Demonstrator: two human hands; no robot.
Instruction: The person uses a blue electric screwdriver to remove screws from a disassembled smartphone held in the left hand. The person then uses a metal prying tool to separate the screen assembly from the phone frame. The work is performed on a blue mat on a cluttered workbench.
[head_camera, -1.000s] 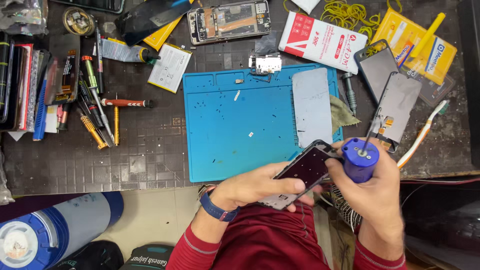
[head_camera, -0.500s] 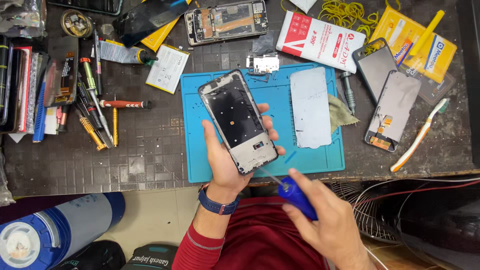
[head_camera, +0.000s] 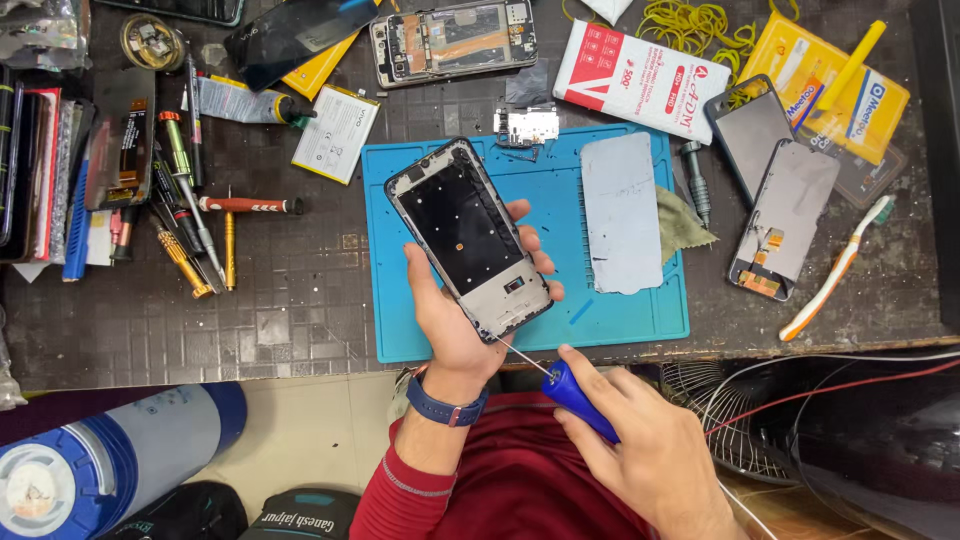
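Left hand: the left hand (head_camera: 452, 318), a blue band at its wrist, is closed round the lower end of a black, gutted phone frame (head_camera: 468, 238) with a grey rim, thumb on the near edge, fingers wrapped over the far edge.
Phone frame: held tilted above the centre of the frame, over the blue silicone work mat (head_camera: 640, 310), its top end pointing to the upper left.
Right hand: the right hand (head_camera: 650, 450), at lower centre, is clenched on a blue-handled screwdriver (head_camera: 575, 398); the thin metal shaft runs up-left and its tip meets the lower corner of the phone frame.
Mat: lies on the dark tiled surface (head_camera: 280, 320); a grey rectangular panel (head_camera: 622, 212) rests on its right half.
Left side: a row of small screwdrivers (head_camera: 190, 230) lies on the surface.
Right side: a white and orange toothbrush (head_camera: 838, 268) lies beside a phone screen panel (head_camera: 785, 220).
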